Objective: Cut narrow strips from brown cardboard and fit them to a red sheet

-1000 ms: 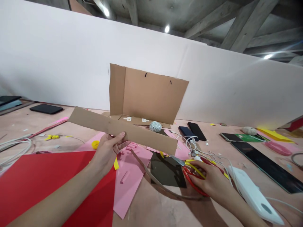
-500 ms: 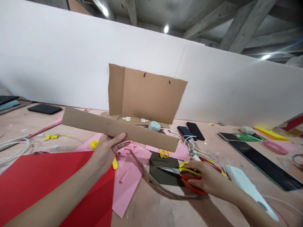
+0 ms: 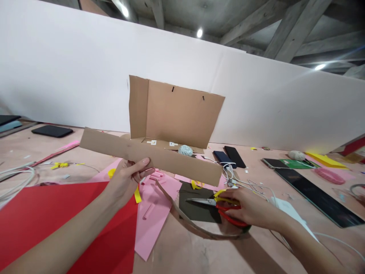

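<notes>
My left hand (image 3: 132,175) pinches the lower edge of a long cardboard strip (image 3: 171,160), held up above the table and sloping down to the right. In my right hand (image 3: 245,207) is a pair of scissors (image 3: 225,203) with yellow and red handles; the blades look closed and point left over a dark sheet of paper (image 3: 189,215). A thin curled cardboard offcut (image 3: 196,227) lies in front of the dark sheet. Behind the strip stands a folded cardboard piece (image 3: 182,112), with a silvery ball (image 3: 185,150) at its base.
Red paper (image 3: 111,236) and pink paper (image 3: 154,232) cover the left front. White cables (image 3: 230,173) and two dark phone-like slabs (image 3: 235,156) lie behind my right hand. A long black panel (image 3: 313,198) is at the right. A white board (image 3: 256,110) stands across the back.
The cardboard strip has shifted slightly to the right in my left hand. My right hand has moved a little with the scissors, whose blades look more closed.
</notes>
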Motion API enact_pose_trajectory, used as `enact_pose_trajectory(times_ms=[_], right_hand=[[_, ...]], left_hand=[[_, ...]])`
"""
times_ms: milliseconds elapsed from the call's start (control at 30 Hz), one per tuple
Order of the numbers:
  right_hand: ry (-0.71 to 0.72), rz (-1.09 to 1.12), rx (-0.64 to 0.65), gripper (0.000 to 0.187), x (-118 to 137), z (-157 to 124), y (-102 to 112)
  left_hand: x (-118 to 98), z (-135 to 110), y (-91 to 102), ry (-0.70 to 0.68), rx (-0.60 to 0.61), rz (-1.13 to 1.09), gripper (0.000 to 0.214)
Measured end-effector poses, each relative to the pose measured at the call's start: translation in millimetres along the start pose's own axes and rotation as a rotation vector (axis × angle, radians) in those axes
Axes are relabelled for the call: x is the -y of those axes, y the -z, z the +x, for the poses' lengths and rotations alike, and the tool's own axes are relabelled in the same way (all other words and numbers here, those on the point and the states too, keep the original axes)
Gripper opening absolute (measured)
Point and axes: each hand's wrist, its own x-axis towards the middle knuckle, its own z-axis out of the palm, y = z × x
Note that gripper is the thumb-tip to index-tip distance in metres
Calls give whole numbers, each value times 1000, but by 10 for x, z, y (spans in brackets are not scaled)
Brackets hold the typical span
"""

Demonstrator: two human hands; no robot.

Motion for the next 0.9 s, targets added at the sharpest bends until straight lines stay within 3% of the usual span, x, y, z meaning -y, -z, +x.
enact_pose_trajectory(times_ms=[200,333,400,567,733,900], right_hand=[[71,17,24,43,-20,12,-59],[-33,80,-5,37,-2,-33,-26],[-103,276,-117,27,47,-69,-21],[-11,1173,-333,69,334,-147,-206],[-154,1272,-461,42,559,-161,-340],[-160,1313,-594,40,349,-174,-264]], left_hand=[[-51,-48,-70,0,-24,-14,29],[-114,-177,-107,8,-29,0,31],[-117,-264,-111,28,-13,27,33],[41,-513,-133,103,-74,64,37],[190,-697,-94,263,-117,112,30],[-71,-670,188,75,-179,99,36]])
